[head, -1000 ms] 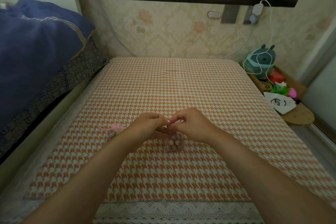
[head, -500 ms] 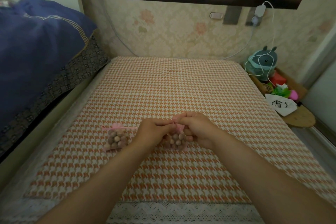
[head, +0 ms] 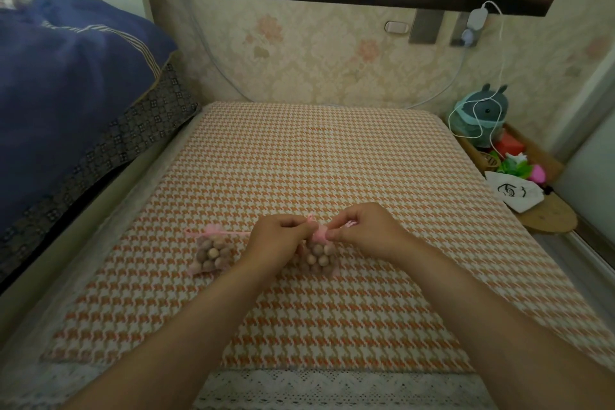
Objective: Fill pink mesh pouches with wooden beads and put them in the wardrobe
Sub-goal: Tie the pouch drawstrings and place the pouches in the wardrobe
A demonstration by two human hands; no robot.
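Pinching the pink drawstring [head: 311,218] at the gathered neck of a pink mesh pouch [head: 327,268], the left hand [head: 278,240] and the right hand [head: 369,233] are meeting just below the middle of the frame. Their fingers are curling in, with thumbs and fingertips clamped on the string from either side. The pouch is bulging with wooden beads [head: 317,258] and is resting on the orange houndstooth cloth [head: 316,160] directly under the two hands, with its bottom pointing toward the lower edge of the frame. A second filled pouch [head: 211,253] is lying just left of the left hand, apart from it. Its neck is drawn tight and its pink ribbon is trailing toward the left wrist. Both forearms are reaching in from the lower corners, crossing a white lace trim [head: 332,386] that is edging the cloth along the bottom. A dark blue blanket [head: 66,93] is filling the upper left of the frame. At the right edge, a grey-green plush toy [head: 482,113] is sitting with a white cable [head: 499,53] looping around it, and a white drawstring bag [head: 514,191] with a drawn face is lying lower down on a wooden ledge.
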